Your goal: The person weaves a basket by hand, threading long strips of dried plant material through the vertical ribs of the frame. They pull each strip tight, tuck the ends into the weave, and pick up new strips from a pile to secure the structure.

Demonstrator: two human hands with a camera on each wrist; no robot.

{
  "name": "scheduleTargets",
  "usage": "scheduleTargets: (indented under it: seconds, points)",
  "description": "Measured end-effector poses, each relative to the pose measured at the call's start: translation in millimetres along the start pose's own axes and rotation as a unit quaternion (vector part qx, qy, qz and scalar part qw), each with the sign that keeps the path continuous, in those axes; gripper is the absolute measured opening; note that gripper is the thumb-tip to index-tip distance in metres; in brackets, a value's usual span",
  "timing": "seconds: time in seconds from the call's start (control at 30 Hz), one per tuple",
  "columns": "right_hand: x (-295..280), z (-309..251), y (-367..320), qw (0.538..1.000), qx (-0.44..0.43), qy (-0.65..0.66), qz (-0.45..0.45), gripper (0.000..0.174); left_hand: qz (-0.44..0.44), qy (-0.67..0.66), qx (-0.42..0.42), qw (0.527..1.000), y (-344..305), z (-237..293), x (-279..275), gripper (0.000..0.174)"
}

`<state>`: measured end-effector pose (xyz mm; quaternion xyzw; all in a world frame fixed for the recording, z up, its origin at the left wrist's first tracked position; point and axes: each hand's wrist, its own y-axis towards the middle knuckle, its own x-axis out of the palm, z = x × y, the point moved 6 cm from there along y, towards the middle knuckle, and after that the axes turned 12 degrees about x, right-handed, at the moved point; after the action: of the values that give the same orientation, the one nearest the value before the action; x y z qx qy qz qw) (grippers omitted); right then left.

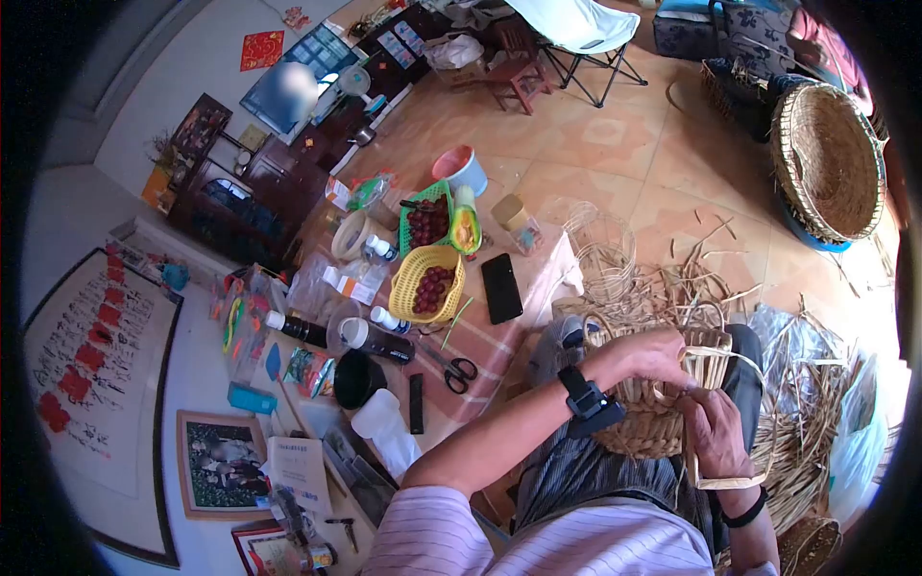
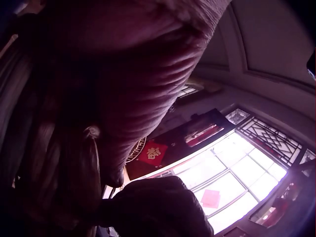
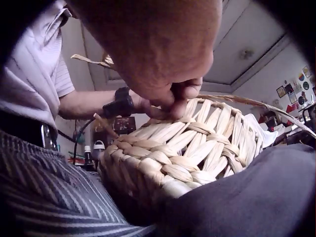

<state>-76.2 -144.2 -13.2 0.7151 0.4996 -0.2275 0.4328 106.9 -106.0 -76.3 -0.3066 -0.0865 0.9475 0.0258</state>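
Observation:
A woven straw basket (image 1: 639,413) rests on the person's lap; its pale braided side (image 3: 197,148) fills the middle of the right wrist view. The left hand (image 1: 658,355) reaches across the basket and grips its upper edge. Close below it, the right hand (image 1: 715,432) has bent fingers pinching a flat strand at the rim. The right hand (image 3: 153,49) hides most of the pinched spot in the right wrist view. A long strand (image 1: 768,422) loops out beside the right hand. In the dark left wrist view, the left hand (image 2: 143,69) is beside straw strands (image 2: 44,158).
Left of the lap, a table with a checked cloth (image 1: 495,370) holds a phone (image 1: 501,288), scissors (image 1: 459,372), a yellow basket (image 1: 408,278) of fruit and bottles. Loose straw (image 1: 706,278) lies on the floor at the right, near a plastic bag (image 1: 858,442) and a large round basket (image 1: 831,158).

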Motion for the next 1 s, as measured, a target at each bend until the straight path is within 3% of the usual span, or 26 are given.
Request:
scheduleTargets:
  seconds: [0.17, 0.27, 0.37, 0.47, 0.57, 0.7, 0.73, 0.9, 0.97, 1.0]
  points:
    - [6, 5, 6, 0.999, -0.001, 0.006, 0.04, 0.034, 0.015, -0.023, -0.021, 0.999, 3, -6, 3, 0.075]
    - [-7, -7, 17, 0.996, 0.023, 0.03, 0.086, 0.031, -0.01, 0.015, -0.048, 0.999, 3, -5, 1, 0.07]
    - [12, 22, -2, 0.989, 0.087, 0.029, 0.12, 0.028, -0.024, 0.019, -0.02, 0.999, -2, 0, -4, 0.067]
    - [17, 24, -3, 0.977, 0.15, 0.072, 0.133, 0.025, -0.026, -0.036, 0.006, 0.999, -10, 5, -12, 0.066]
    - [16, 19, 1, 0.961, 0.195, 0.107, 0.165, 0.02, -0.087, -0.138, -0.02, 0.986, -13, -3, -11, 0.067]
    - [19, 25, 3, 0.95, 0.247, 0.108, 0.155, 0.02, -0.09, -0.162, -0.037, 0.982, -13, -3, -11, 0.071]
    - [16, 15, 10, 0.954, 0.244, 0.081, 0.156, 0.012, -0.088, -0.199, -0.037, 0.975, -11, -2, -9, 0.073]
    - [18, 17, 2, 0.97, 0.208, 0.056, 0.115, 0.017, -0.04, -0.405, -0.073, 0.911, -7, 0, -7, 0.07]
    - [17, 18, 0, 0.97, 0.196, 0.072, 0.124, 0.017, -0.03, -0.429, -0.136, 0.892, -9, -6, -10, 0.064]
    - [16, 18, 2, 0.966, 0.205, 0.094, 0.126, 0.017, -0.044, -0.385, -0.145, 0.91, -9, -7, -13, 0.059]
